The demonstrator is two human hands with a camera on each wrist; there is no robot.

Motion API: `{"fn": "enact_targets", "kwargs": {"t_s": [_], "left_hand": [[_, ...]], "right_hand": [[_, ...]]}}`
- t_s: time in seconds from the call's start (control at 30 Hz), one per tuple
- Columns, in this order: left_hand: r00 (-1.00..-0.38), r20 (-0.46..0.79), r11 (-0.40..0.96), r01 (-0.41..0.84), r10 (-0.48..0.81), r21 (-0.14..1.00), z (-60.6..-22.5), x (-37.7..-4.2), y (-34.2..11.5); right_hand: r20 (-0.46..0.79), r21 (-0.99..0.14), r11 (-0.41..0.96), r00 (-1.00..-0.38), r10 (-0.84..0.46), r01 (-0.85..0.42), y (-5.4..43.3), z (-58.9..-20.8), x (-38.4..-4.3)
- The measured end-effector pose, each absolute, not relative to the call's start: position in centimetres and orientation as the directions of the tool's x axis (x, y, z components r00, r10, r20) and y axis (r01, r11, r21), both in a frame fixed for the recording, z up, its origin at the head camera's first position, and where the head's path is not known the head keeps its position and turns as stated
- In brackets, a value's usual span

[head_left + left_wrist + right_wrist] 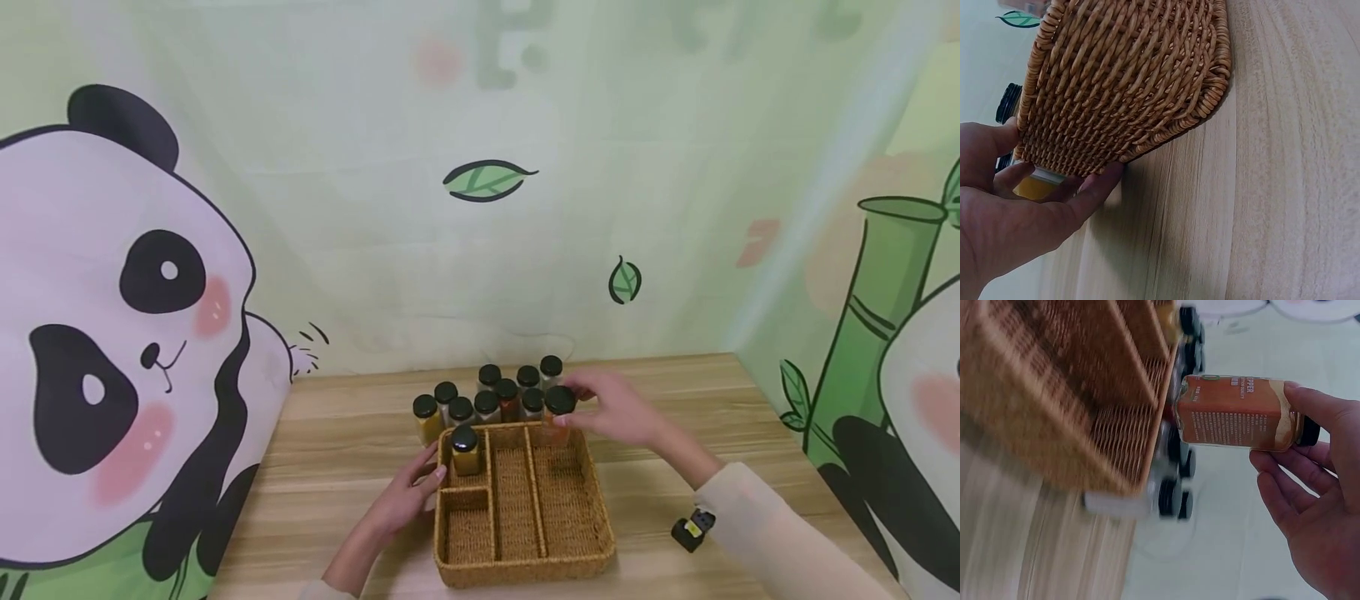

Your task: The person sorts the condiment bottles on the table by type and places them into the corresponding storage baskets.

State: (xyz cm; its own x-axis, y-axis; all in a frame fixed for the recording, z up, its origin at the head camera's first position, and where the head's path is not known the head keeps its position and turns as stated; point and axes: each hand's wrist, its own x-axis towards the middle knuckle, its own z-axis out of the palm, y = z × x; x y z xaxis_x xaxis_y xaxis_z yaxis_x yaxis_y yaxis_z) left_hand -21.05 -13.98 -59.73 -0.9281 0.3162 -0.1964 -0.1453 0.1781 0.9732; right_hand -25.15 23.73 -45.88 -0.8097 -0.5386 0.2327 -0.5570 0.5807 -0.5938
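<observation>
My right hand (pixel 615 408) pinches a spice jar (pixel 1232 412) with orange-brown contents and a black lid. In the head view that jar is above the back edge of the right compartment of a wicker basket (pixel 525 571); in the right wrist view its label shows small print. At the basket's left side, my left hand (pixel 405 500) grips the wall near the back corner, thumb at the rim and fingers against the weave (pixel 1122 81). A black-lidded jar with yellow contents (pixel 466 457) stands in the back left compartment.
Several black-lidded spice jars (pixel 487 404) stand in a cluster right behind the basket on the wooden table (pixel 330 475). A small black object with a yellow mark (pixel 693 530) lies to the right, near the right sleeve. A panda-printed backdrop (pixel 360 250) rises behind the table.
</observation>
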Motion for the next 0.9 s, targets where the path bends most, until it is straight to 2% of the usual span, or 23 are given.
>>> {"fn": "enact_targets", "kwargs": {"t_s": [0.13,0.57,0.9], "left_hand": [[-0.926,-0.194,0.181,-0.141,0.323,0.973,-59.8,-21.1,-14.0],[-0.917,-0.210,0.091,-0.191,0.338,0.977,-59.7,-21.0,-13.9],[-0.919,-0.213,0.124,-0.181,0.332,0.976,-59.5,-20.9,-14.0]], "right_hand": [[0.266,-0.607,0.517,-0.768,-0.582,-0.603,21.3,-46.0,-24.1],[0.270,-0.650,0.420,-0.709,-0.652,-0.634,14.8,-47.5,-21.4],[0.226,-0.656,0.398,-0.670,-0.708,-0.641,11.6,-50.2,-20.3]]}}
